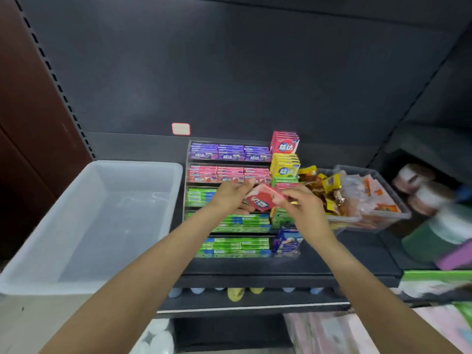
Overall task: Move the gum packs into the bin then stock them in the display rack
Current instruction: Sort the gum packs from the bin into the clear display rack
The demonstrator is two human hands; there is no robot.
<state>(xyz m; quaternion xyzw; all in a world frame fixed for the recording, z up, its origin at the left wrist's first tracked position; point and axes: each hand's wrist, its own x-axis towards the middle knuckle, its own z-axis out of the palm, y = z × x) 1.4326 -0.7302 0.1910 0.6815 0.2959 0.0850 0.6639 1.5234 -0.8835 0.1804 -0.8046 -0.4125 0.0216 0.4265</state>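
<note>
Watching my feed: left hand (231, 196) and right hand (302, 208) both pinching same red gum pack (263, 199), tilted, right in front of display rack (189, 180). Rack rows full: purple, pink, green. White bin (143, 166) sits just left of rack, looks bare inside.

This is a shop aisle. A clear tiered acrylic display rack (190, 175) stands on a dark metal shelf (332, 251), its tiers filled with rows of purple, pink and green gum packs (229, 152). Behind the rack rises a dark back panel with a slotted upright (51, 72) to its left. Right of the rack sits a clear plastic tub of wrapped snacks (370, 221); below the rack, more packaged goods fill lower shelves.
</note>
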